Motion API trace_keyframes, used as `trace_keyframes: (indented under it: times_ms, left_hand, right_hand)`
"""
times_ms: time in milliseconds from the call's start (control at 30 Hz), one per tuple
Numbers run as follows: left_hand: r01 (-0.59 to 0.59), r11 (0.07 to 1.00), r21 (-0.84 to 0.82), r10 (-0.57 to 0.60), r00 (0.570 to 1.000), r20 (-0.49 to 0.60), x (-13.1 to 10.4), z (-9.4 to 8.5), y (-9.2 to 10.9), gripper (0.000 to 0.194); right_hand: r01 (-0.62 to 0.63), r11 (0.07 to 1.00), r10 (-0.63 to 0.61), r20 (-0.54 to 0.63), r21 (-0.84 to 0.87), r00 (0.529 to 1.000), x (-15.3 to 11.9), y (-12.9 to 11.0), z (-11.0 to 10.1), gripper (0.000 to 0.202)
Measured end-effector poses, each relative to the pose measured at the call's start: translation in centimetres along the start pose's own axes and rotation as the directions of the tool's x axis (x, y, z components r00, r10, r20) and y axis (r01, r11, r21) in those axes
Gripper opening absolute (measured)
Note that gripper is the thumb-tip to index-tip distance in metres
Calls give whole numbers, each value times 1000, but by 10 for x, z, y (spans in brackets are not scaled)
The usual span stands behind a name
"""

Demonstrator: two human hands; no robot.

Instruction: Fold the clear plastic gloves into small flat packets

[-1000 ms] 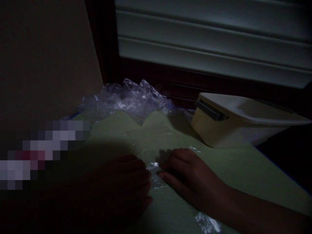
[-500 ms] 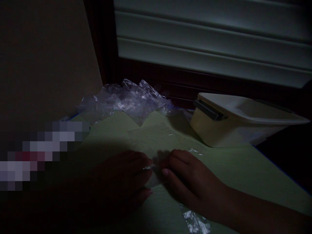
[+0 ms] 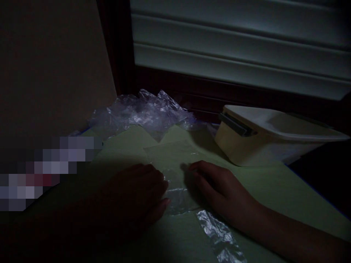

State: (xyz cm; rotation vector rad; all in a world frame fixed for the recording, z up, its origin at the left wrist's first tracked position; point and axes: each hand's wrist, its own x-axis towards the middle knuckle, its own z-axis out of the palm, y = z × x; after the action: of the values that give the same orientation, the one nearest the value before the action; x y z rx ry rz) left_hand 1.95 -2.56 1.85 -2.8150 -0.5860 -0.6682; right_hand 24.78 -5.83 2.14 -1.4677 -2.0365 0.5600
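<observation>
Dimly, a clear plastic film (image 3: 178,201) shows flat on the green desk (image 3: 279,204), between the fingers of the left hand (image 3: 139,193) and those of the right hand (image 3: 219,188). Both sets of fingers are bent; whether either pinches the film, I cannot tell. Nearer than the right fingers lies a shiny plastic strip (image 3: 221,239); beyond the left, a heap of crumpled plastic (image 3: 145,111); beyond the right, a pale bin (image 3: 246,151).
</observation>
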Motion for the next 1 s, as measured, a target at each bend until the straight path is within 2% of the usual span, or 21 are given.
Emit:
trace_keyframes:
  times_ms: [100,233,367,500,667,867,1000]
  left_hand:
    - [33,999,-3,-33,998,61,0,1,-4,40]
    - [103,995,-10,-102,991,89,0,0,-5,37]
    - [143,989,41,-145,988,56,0,0,-3,33]
    - [153,987,57,-153,988,5,-2,2,-3,31]
    - [143,989,29,-144,988,47,-3,4,-6,28]
    - [-8,999,-32,4,995,-96,1,5,-2,40]
    - [-25,999,-39,19,990,-138,1,7,1,48]
  right_hand:
    - [22,1000,-23,26,19,999,-1,-4,0,21]
    - [53,995,-57,46,79,997,-3,-8,0,22]
    - [150,986,-152,24,78,988,-6,-11,0,21]
    - [239,970,-240,-16,-53,971,-9,-14,-1,19]
    - [192,976,-192,9,-101,981,-6,-13,0,23]
    - [262,965,-260,50,-23,964,-4,-13,3,21]
    - [336,941,-333,63,-44,941,-5,-13,4,19]
